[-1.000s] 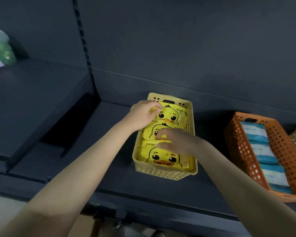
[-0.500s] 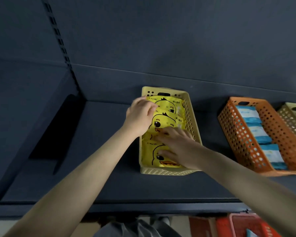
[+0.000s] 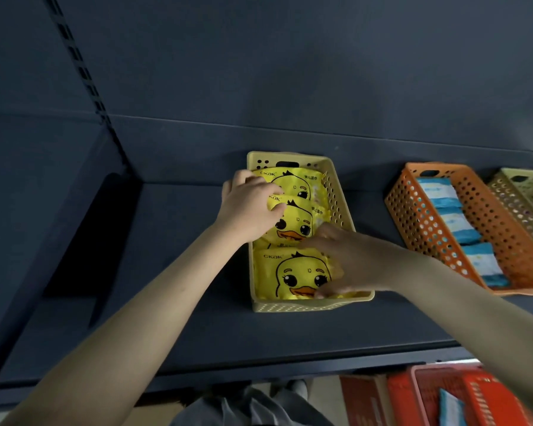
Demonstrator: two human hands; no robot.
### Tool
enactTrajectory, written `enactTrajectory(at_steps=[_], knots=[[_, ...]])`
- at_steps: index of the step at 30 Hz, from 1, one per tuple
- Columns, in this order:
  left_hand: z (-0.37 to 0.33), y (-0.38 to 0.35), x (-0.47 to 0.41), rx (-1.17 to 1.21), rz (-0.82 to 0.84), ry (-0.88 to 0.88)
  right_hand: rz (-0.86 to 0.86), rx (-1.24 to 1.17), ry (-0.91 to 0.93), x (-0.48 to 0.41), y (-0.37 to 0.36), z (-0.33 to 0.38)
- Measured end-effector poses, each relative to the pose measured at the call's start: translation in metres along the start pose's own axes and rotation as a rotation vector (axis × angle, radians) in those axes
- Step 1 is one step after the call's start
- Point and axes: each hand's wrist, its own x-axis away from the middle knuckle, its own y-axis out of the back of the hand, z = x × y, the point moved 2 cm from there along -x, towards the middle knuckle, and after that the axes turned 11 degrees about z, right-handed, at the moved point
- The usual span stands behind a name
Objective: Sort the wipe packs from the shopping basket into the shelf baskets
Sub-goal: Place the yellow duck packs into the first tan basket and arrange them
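Looking down, we see both of our bare arms reaching into a yellow shelf basket (image 3: 336,179) that sits on a dark grey shelf (image 3: 197,302). Three yellow wipe packs printed with a cartoon duck lie in a row inside it, each overlapping the next. Our left hand (image 3: 250,207) rests at the basket's left wall, fingers curled over the left edge of the middle duck pack (image 3: 296,222), with the fingertips near the far duck pack (image 3: 299,184) behind it; we cannot tell whether the hand truly grips anything. Our right hand (image 3: 348,259) lies flat with its fingers spread, pressing on the right side of the near duck pack (image 3: 283,275), its fingertips touching the top and lower right edges of that pack.

To the right, well apart on the same shelf, an orange shelf basket (image 3: 413,216) holds a row of blue and white wipe packs (image 3: 453,219). Just beyond it, a pale yellow-green basket (image 3: 530,192) shows at the frame's edge. Below the shelf, at the bottom right, a red shopping basket (image 3: 480,395) holds one more blue and white pack (image 3: 450,407).
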Motion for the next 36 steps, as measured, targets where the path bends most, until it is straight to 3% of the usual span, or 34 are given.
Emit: enactTrajectory(at_steps=[5,10,14,18,24,32,34,36], knots=[[-0.001,0.004,0.004,0.034,-0.023,-0.028,-0.376,-0.333,-0.098,-0.015,0.017,0.0],[0.002,0.012,0.001,0.042,0.014,0.01,-0.229,-0.4,-0.115,-0.059,-0.007,0.027],[0.014,0.011,-0.013,0.055,-0.041,0.056,-0.136,-0.237,-0.156,-0.067,-0.023,0.027],[0.022,0.005,-0.027,0.2,0.086,0.17,-0.064,-0.085,-0.168,-0.066,-0.024,0.024],[0.026,0.002,-0.028,0.349,0.118,0.199,-0.081,0.042,-0.185,-0.064,-0.026,0.026],[0.024,0.0,-0.027,0.389,0.076,0.216,-0.092,-0.216,-0.196,-0.059,-0.014,0.032],[0.025,-0.001,-0.026,0.399,0.057,0.225,-0.182,-0.184,-0.227,-0.059,-0.006,0.025],[0.025,-0.002,-0.026,0.411,0.047,0.231,-0.151,-0.174,-0.234,-0.063,-0.009,0.025]])
